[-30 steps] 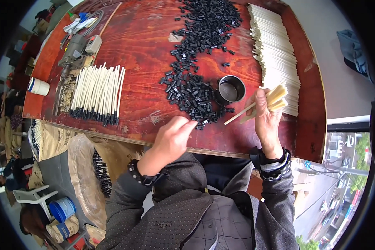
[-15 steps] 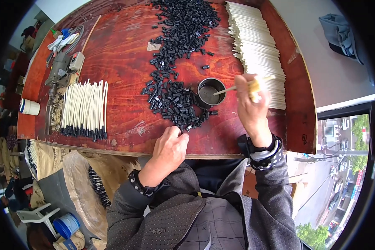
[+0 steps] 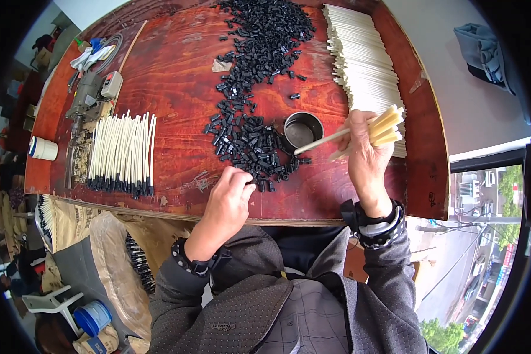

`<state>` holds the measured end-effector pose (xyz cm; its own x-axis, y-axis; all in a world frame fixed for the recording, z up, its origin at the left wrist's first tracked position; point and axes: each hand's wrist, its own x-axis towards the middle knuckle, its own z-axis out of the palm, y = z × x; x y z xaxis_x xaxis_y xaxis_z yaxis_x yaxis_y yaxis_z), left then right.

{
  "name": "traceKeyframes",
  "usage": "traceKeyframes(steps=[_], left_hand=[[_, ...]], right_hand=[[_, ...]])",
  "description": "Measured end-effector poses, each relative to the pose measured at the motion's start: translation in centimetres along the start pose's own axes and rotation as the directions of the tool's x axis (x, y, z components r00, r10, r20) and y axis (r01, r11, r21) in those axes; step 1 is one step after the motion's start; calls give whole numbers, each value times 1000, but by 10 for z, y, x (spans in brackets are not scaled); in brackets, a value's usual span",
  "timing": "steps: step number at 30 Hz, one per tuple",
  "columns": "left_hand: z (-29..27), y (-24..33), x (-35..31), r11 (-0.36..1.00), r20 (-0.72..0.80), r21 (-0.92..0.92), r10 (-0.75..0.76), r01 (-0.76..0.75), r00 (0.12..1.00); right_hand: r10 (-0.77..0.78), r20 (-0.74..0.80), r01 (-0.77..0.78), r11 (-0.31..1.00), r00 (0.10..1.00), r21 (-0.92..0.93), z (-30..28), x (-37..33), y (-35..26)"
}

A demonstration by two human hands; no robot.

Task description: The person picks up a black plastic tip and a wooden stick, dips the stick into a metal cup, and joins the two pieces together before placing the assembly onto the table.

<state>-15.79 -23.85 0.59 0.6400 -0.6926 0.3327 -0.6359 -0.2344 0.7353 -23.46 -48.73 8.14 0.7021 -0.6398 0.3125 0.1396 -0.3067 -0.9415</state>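
My right hand (image 3: 367,162) is closed round a small bundle of cream-white sticks (image 3: 387,125). One stick (image 3: 321,143) juts out leftward from its fingers, its tip by the lower edge of a round dark metal tin (image 3: 316,125). At the near end of a heap of small black plastic pieces (image 3: 251,138), my left hand (image 3: 227,200) has its fingers pinched together. Whether a black piece sits between those fingertips is hidden.
A thick row of bare white sticks (image 3: 371,71) lies at the right. Black-tipped sticks (image 3: 123,150) lie at the left, near a metal device (image 3: 85,97) and a white tub (image 3: 43,148). The red wooden table (image 3: 177,88) has raised side boards.
The right hand has moved slightly right, and its jutting stick has swung from over the tin's mouth to its lower edge. My left hand has drawn back slightly leftward and nearer me.
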Motion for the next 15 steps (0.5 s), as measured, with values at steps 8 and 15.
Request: traceKeyframes(steps=[8,15], left_hand=[[3,28,13,911,11,-406,-71,70,997],[6,28,14,929,-26,-370,-15,4,1000]], right_hand=[[224,100,-242,940,969,239,14,-20,-6],[179,94,-193,964,979,181,18,-33,1]])
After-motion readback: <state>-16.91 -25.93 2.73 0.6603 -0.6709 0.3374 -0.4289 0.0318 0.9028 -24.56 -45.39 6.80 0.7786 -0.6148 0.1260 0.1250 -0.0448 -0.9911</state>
